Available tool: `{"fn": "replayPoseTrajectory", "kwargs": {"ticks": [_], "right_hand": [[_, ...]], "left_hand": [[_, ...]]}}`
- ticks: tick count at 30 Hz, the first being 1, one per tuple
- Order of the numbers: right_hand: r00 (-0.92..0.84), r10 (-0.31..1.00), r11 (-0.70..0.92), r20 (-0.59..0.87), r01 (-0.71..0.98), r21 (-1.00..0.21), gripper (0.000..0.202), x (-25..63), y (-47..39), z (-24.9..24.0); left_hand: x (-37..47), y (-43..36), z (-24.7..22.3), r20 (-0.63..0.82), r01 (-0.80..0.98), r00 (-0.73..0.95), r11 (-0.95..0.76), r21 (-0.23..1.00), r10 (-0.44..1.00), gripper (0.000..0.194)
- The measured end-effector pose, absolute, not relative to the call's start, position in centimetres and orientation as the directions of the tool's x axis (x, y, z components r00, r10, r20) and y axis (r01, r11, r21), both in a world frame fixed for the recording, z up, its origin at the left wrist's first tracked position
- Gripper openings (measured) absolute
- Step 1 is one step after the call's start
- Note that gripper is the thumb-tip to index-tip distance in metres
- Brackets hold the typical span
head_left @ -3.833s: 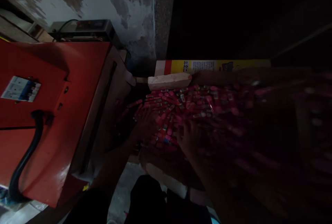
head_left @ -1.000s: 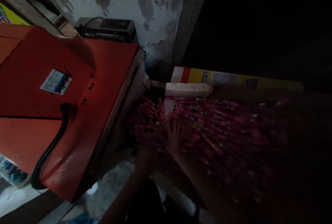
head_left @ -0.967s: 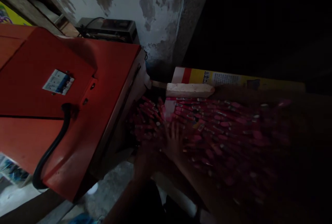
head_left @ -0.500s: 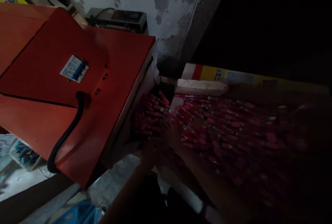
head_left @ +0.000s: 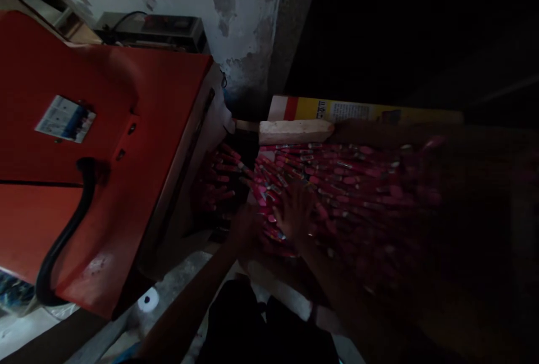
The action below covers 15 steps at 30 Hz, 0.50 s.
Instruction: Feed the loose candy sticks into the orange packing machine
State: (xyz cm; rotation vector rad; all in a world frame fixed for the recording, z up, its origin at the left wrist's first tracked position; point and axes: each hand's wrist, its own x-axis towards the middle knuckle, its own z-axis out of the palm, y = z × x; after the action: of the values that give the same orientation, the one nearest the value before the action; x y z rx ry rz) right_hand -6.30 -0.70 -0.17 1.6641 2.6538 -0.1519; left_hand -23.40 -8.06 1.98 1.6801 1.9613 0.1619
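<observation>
A large heap of slim pink pen-like sticks (head_left: 349, 180) with small printed labels lies to the right of the orange machine. My right hand (head_left: 298, 209) rests on the near left part of this heap, its fingers spread. Beside it, my left hand (head_left: 248, 224) is at the heap's left edge, close to the gap by the machine. Darkness and blur hide its fingers. A smaller bunch of pink sticks (head_left: 219, 176) lies against the machine's side. The exact kind of the sticks is too dark to make out.
The orange machine (head_left: 168, 89) with a black hose (head_left: 69, 229) fills the left side. A pale wooden block (head_left: 295, 131) borders the heap's far side, before a yellow printed panel (head_left: 307, 107). A peeling wall (head_left: 240, 27) stands behind. The right side is very dark.
My right hand has moved right, from beside the smaller bunch onto the large heap. My left hand has shifted towards the heap's left edge. The smaller bunch looks sparser. The camera view has shifted right.
</observation>
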Motion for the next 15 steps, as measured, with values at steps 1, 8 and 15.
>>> {"fn": "replayPoseTrajectory", "kwargs": {"ticks": [1,8,15], "right_hand": [[-0.472,0.88,0.465,-0.059,0.88,-0.1,0.066,-6.0,-0.9,-0.1],[-0.509,0.857,0.488,-0.085,0.853,-0.188,0.073,-4.9,-2.4,-0.5],[-0.588,0.809,0.565,-0.011,0.782,-0.262,0.06,-7.1,-1.6,-0.9]], "left_hand": [[-23.2,-8.3,2.0,-0.301,0.886,0.002,0.138,0.443,0.954,0.039],[-25.4,-7.0,0.8,-0.24,0.961,0.126,-0.058,0.27,0.963,0.058],[-26.7,-2.7,1.2,-0.056,0.933,0.039,-0.016,0.36,0.998,0.064]]}}
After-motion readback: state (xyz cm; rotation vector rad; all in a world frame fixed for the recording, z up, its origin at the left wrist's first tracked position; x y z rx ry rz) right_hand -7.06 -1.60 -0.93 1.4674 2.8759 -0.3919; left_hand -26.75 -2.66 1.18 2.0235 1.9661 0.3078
